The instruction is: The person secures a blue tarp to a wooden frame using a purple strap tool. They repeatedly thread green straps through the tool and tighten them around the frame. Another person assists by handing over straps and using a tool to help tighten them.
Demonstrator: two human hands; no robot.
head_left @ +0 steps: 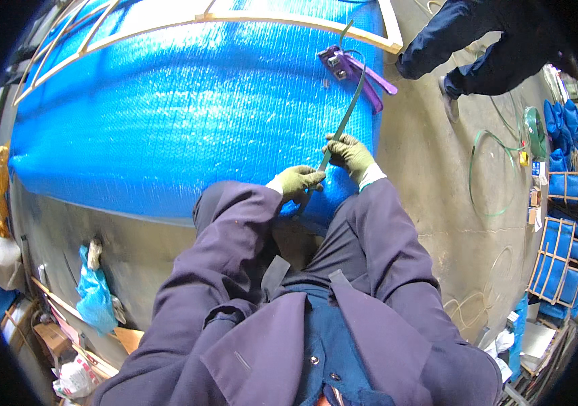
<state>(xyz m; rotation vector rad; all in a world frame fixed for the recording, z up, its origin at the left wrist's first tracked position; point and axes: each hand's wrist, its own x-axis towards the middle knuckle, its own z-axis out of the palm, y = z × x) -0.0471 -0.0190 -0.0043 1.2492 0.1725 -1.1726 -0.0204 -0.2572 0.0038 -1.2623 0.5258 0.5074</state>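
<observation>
A dark green strap (pixel 350 111) runs down across the near right end of a large package wrapped in blue bubble wrap (pixel 167 128). My right hand (pixel 350 154), in an olive green glove, pinches the strap in front of my knees. Just lower and to the left, my left hand (pixel 298 183), gloved the same way, is closed on the strap's lower part. Beyond my hands, a strapping tool with purple handles (pixel 360 73) rests on the wrap, with the strap passing beside it. The strap's lower end is partly hidden by my left hand.
A light wooden frame (pixel 262 17) lies over the package's far side. Another person's dark trouser legs (pixel 458 47) are at the far right. A loose green strap coil (pixel 473 172) lies on the concrete floor. Wood-framed blue packages (pixel 560 260) stand right; a blue plastic bag (pixel 96 294) is left.
</observation>
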